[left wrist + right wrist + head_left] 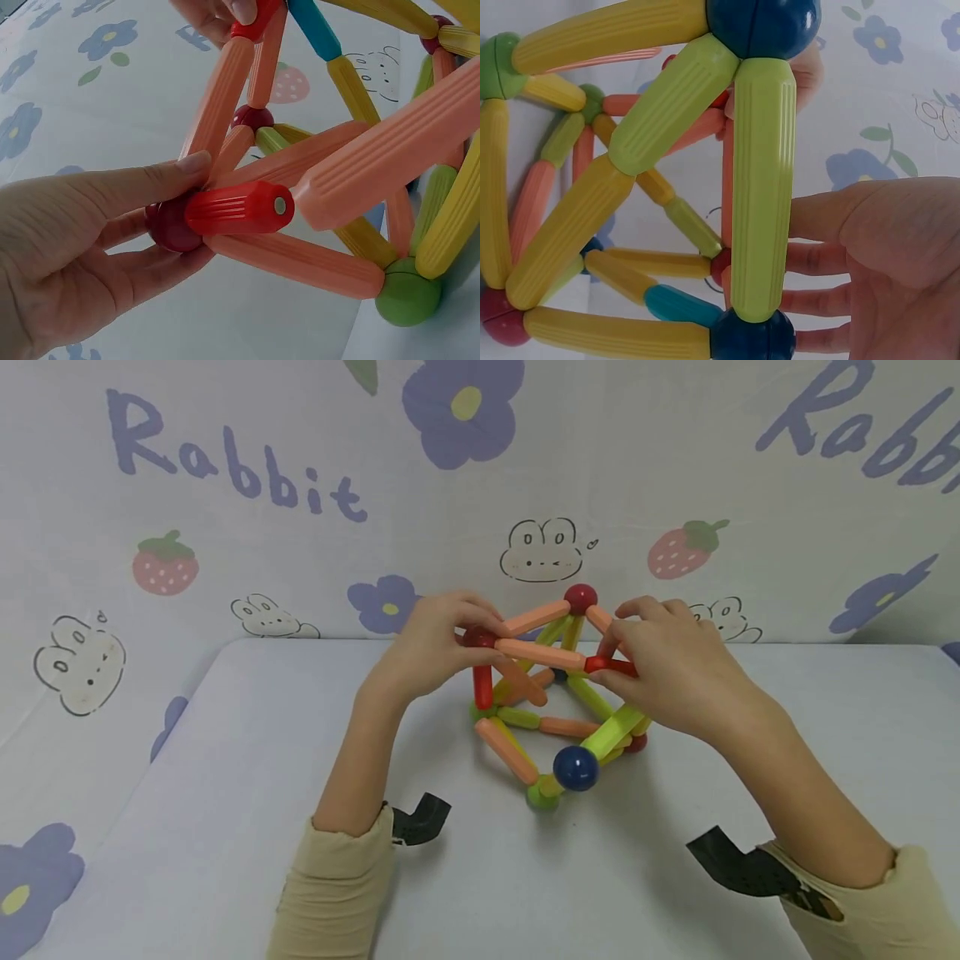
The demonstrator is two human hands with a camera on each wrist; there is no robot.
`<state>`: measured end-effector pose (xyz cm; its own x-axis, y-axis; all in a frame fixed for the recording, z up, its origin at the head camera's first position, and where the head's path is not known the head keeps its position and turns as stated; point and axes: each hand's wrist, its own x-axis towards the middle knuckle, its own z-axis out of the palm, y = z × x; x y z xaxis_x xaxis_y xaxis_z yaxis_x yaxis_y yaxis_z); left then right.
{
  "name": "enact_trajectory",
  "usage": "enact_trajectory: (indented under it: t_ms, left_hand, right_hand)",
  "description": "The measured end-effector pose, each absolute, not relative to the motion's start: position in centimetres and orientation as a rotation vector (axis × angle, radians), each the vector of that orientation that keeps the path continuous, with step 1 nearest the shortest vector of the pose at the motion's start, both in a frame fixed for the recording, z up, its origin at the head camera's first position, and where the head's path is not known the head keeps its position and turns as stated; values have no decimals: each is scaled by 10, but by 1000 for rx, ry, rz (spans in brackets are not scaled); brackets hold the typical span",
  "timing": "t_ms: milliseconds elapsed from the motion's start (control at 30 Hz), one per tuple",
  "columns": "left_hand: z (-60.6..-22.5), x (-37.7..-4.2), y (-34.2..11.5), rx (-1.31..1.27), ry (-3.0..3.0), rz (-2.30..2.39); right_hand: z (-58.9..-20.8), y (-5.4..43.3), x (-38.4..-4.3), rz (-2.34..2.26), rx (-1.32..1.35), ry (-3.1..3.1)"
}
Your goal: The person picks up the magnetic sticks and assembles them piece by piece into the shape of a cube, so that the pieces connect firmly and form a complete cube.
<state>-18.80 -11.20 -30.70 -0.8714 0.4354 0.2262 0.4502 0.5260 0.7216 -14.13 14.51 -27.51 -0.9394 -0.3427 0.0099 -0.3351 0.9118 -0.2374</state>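
A frame of magnetic rods and balls stands between my two hands. My left hand (pixel 438 639) grips a dark red ball (pixel 169 225) at its upper left corner, thumb on top and fingers beneath. From that ball a short red rod (pixel 240 208) juts out, its bare end just apart from the end of a salmon rod (pixel 507 752). At the top right, my right hand (pixel 663 664) pinches another red rod (pixel 597 664), in line with a salmon rod (pixel 540 653). In the right wrist view, a light green rod (pixel 763 187) partly hides the right fingers.
A blue ball (pixel 576 768) sticks out toward me on a light green rod. Low in the frame are green balls (pixel 543 797) and a red ball (pixel 637 742). The frame stands on a white tabletop (pixel 480 877), before a printed cloth (pixel 262 552).
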Motion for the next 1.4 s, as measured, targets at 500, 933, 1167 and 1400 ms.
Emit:
enact_trajectory:
  t_ms: [500, 933, 1167, 1400]
  left_hand:
    - [-293, -134, -63, -747, -3110, -259]
    - [-323, -141, -44, -642, -3081, -16]
    - [-307, -148, -76, -825, -3104, -484]
    - [-297, -157, -108, -967, -3011, -1245]
  right_hand:
    - [-271, 163, -120, -486, -527, 3147]
    - [-283, 176, -98, -706, -511, 3157]
    - [-296, 184, -97, -880, -513, 3141]
    - [-309, 190, -100, -1032, -481, 3122]
